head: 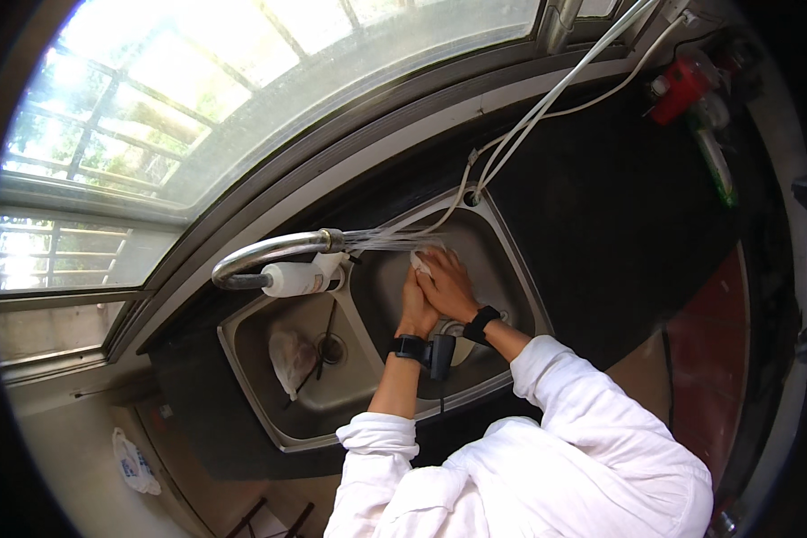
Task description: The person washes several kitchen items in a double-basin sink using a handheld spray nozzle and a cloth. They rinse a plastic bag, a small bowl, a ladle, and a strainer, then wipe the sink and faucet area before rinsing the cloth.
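Observation:
Both hands are together over the right basin of a steel double sink. My left hand is below and to the left, and my right hand lies across it. Between them they grip a small white thing, perhaps a cloth, mostly hidden by the fingers. Water streams from the curved metal faucet toward the fingertips. Under my wrists, a pale rounded item shows in the basin, partly covered. A black band with a dark box circles my left wrist, and another black band my right.
In the left basin lie a translucent plastic bag and a dark thin stick near the drain. A white cylindrical unit is on the faucet. Pale hoses run to the sink's back corner. A red object stands on the dark counter.

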{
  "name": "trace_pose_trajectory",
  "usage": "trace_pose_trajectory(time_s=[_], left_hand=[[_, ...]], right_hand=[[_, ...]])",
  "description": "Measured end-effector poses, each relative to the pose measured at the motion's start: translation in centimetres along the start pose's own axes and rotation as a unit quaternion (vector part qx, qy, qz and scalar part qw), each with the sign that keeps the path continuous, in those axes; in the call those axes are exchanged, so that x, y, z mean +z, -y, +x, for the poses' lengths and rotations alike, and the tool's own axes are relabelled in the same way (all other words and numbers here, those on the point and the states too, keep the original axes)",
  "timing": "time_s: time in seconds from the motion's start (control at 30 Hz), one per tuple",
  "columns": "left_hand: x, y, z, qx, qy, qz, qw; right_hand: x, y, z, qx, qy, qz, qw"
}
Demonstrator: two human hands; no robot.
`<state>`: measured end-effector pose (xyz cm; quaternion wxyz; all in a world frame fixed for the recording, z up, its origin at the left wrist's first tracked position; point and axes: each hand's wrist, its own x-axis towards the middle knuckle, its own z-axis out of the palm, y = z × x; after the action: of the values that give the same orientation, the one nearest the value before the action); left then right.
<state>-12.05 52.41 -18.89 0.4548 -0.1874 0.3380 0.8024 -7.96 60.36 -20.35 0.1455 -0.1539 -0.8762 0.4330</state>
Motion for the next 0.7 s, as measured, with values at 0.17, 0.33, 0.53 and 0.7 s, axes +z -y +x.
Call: trace_pose_trajectory(time_s=[0.17,0.33,0.53,0.7], left_hand=[[0.8,0.1,-1.7,-0.077,-0.029,0.057,0.995],[-1.4,0.8,-0.9,-0.122,-0.025,0.06,0.99],[-7.7,-1.2,1.7,-0.041,-0.175,0.344,0.922],[-13.0,-3.0,5.3,0.021,-0.208,0.443,0.872]], right_hand=[[-0.3,-1.8,1.6,0.108,-0.03,0.058,0.992],[0.4,-5.4,0.9,0.112,0.005,0.015,0.994],[1.5,-8.4,-2.5,0.022,0.171,-0.149,0.974],[5.0,-8.0,-9.0,-0.027,0.361,-0.274,0.891]])
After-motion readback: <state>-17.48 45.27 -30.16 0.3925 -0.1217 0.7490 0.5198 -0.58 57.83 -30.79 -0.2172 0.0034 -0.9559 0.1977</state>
